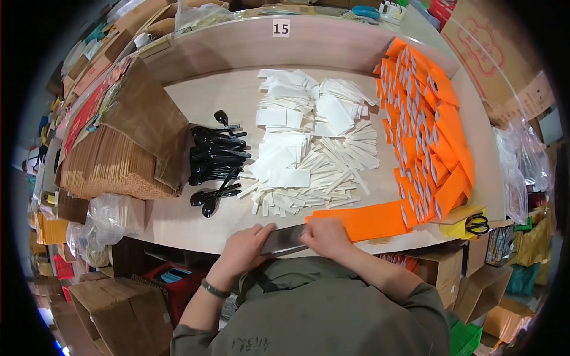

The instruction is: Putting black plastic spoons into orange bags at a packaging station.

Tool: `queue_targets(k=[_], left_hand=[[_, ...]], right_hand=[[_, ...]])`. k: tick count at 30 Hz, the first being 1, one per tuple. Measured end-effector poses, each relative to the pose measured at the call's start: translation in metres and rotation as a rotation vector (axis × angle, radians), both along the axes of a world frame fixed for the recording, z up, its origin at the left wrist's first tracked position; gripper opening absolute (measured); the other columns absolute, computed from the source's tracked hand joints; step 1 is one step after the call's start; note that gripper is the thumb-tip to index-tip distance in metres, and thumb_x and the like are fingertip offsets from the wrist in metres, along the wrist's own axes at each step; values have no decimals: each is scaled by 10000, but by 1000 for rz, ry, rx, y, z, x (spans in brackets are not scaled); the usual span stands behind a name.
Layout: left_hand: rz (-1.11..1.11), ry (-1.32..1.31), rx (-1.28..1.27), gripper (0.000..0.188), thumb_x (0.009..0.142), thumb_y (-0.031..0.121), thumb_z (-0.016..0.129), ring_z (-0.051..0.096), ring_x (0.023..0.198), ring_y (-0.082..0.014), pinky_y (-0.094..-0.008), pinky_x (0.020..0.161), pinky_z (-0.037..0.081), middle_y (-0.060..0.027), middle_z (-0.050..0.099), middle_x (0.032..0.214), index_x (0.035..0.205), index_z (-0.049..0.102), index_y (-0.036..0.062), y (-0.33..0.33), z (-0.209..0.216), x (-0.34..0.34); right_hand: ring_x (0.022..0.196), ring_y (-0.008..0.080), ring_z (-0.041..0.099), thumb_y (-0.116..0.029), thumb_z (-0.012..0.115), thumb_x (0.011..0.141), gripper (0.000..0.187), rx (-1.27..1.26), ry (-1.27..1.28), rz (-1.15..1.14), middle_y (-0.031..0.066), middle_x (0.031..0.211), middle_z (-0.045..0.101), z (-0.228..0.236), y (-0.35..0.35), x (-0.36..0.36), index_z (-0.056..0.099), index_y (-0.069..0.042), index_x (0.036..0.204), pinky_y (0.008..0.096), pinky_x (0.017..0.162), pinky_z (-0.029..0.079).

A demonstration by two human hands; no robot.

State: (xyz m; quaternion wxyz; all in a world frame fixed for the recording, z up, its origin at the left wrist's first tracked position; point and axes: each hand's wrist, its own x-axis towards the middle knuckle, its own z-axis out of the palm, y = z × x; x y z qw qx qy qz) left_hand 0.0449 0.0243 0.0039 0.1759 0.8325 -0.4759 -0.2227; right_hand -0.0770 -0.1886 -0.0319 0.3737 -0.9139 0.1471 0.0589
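A flat, shiny dark grey strip [284, 240] lies across the front edge of the table, close to my body. My left hand [244, 247] is closed around its left end. At its right end, my right hand [326, 237] is curled with the fingers pressed together on it. Just beyond my right hand, flat orange sleeves [371, 221] run along the table to the right; whether that hand touches them I cannot tell. Several black plastic spoons [217, 154] lie in a pile on the left. Folded white napkins [285, 148] and narrow white strips [341, 160] are heaped in the middle.
A cardboard box [148, 113] packed with thin brown sheets stands at the left. More orange sleeves [424, 124] overlap along the right side. Black-handled scissors [477, 225] sit in a yellow holder at the right front corner. A low wooden panel [225, 44] borders the back.
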Motion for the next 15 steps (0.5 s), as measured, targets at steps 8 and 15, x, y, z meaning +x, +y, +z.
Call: queue_targets(k=[8,15], left_hand=[[-44,-147,-321,628,710,237,816,590,1050,-365,-431,874,495,-160,606,1147,1261,559,77,-6,-12,10],[444,-276,-321,370,780,109,751,604,1032,-349,-407,882,498,-136,618,1148,1129,640,61,49,-16,38]], right_hand=[[977,334,592,-90,646,811,122,-356,-218,25,158,1019,616,6,-118,33,652,-40,922,411,826,499],[960,304,599,-73,753,749,138,-493,-393,71,109,976,622,15,-133,18,726,-57,883,386,813,501]])
